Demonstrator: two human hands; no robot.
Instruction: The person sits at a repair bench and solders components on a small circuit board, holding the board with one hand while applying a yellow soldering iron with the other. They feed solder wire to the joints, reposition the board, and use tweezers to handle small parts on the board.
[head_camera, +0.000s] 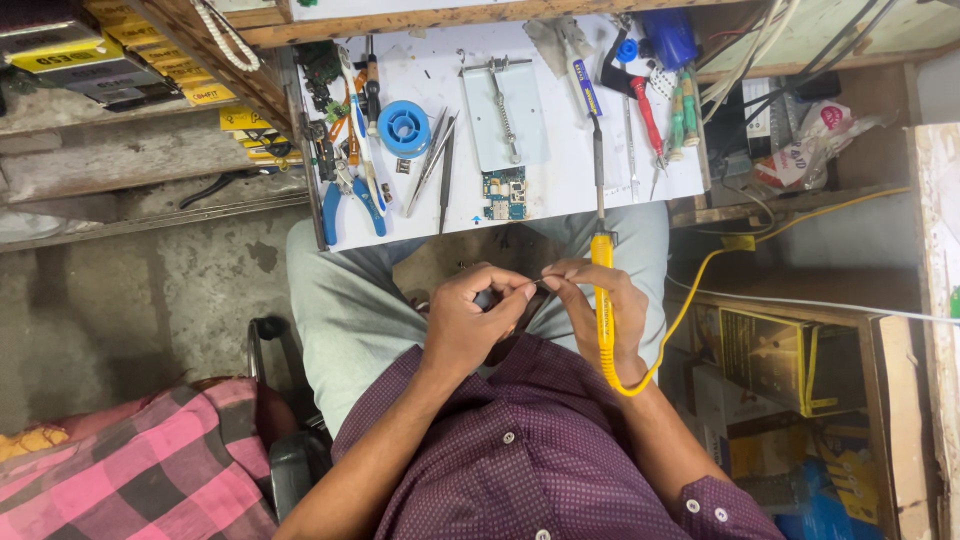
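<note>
I sit with both hands over my lap, just below the near edge of the white tabletop (560, 190). My right hand (600, 310) is closed around a yellow soldering iron (603, 320): the handle runs down across my palm and wrist, its metal shaft points up towards the tabletop, and its yellow cord (690, 300) loops out from under my wrist and off to my right. My left hand (470, 320) is curled narrow, thumb and forefinger pinched together. The fingertips of both hands meet around a thin piece of wire (541, 284), too small for me to tell more about it.

On the tabletop, straight ahead of my hands, lies a small blue circuit board (504, 193) near the front edge. Just behind it sits a pale metal holder plate (505, 118) with a clamp bar across its top. To the left of the plate is a blue spool (404, 127), and between the two lie tweezers (432, 160) and a dark slim tool. Further left, blue-handled pliers (352, 195) rest at the tabletop's edge. To the right of the plate lie a red-handled screwdriver (648, 112) and green-handled ones (684, 108).

My grey trousers and purple dotted shirt fill the foreground. A pink checked cloth (120, 460) lies at my left, and cardboard boxes (790, 370) stand at my right.
</note>
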